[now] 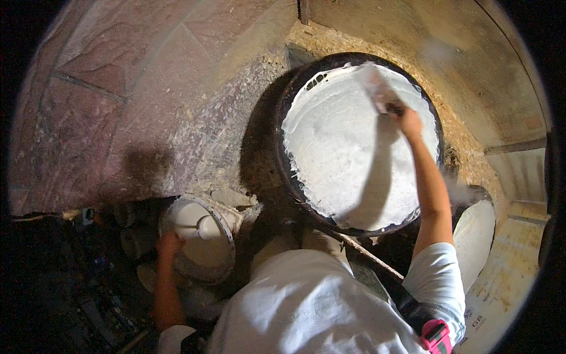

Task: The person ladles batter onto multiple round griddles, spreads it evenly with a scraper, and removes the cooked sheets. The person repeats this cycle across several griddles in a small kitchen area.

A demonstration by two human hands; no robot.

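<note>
Straight before me lies a wide, round, dark pan point(281, 132) whose surface carries a thin, pale layer of batter point(331, 146) with a ragged edge. My right hand point(411, 124) grips the dark handle of a blurred, flat spreading tool point(382, 90), which is over the upper part of the layer. A few holes show in the layer at the upper left. At the lower left, my left hand point(171, 243) is closed on the handle of a white ladle point(208, 227), held over a bucket of pale liquid point(208, 256).
A stick point(371, 256) slants below the pan towards my right side. On the right stands another round container with a pale top point(475, 236). Mottled, flaky residue point(221, 115) covers the surface left of the pan. Walls or panels point(424, 26) rise behind.
</note>
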